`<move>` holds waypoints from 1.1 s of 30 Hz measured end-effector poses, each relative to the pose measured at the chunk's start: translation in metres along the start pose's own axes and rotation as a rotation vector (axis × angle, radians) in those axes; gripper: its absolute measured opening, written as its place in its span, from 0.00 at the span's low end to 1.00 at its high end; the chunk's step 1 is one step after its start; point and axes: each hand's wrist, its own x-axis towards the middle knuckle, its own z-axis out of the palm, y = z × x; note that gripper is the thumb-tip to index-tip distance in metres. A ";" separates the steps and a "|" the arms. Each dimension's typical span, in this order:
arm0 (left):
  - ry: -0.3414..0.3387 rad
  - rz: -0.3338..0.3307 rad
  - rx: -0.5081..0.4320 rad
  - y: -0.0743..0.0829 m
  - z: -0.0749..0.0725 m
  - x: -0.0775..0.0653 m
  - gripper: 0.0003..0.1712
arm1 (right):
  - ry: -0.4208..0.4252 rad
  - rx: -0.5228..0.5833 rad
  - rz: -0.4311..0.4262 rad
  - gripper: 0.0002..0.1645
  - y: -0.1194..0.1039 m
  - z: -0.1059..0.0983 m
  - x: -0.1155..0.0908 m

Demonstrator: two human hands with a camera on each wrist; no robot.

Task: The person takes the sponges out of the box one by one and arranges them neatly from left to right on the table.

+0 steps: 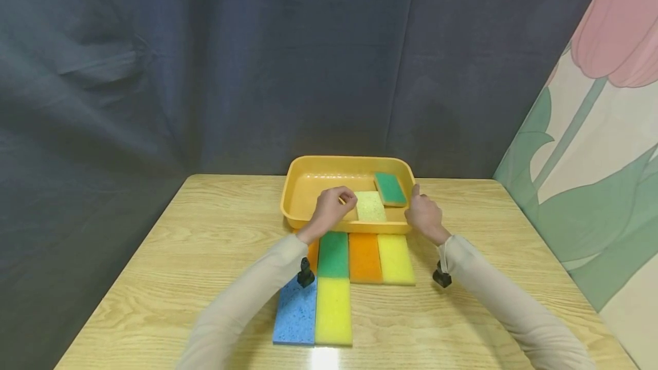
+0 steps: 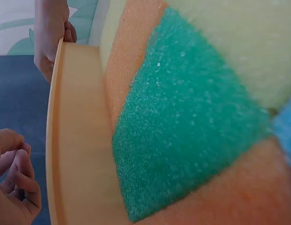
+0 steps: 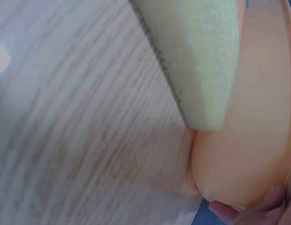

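Note:
My right hand (image 1: 424, 214) grips the right rim of a yellow-orange plastic tray (image 1: 316, 165); its fingers also show on the tray's outer wall in the right wrist view. Over the tray's front wall, my left hand (image 1: 331, 205) has curled fingers, thumb and fingertips close together, with nothing visible between them. Just right of those fingertips, a pale yellow sponge (image 1: 370, 206) lies in the tray. A green-topped sponge (image 1: 390, 189) lies tilted beside it, near the right wall. In the left wrist view, the left fingers (image 2: 24, 176) are apart from the tray wall.
In front of the tray several sponges lie edge to edge: green (image 1: 333, 256), orange (image 1: 365, 258), yellow (image 1: 396, 260), blue (image 1: 295, 316), another yellow (image 1: 333, 311) and a partly hidden orange (image 1: 313, 254). A dark curtain (image 1: 298, 61) hangs behind the wooden table (image 1: 205, 233).

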 end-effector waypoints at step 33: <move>-0.070 -0.106 0.084 -0.012 0.045 0.036 0.11 | -0.007 0.014 0.011 0.43 0.003 0.001 0.001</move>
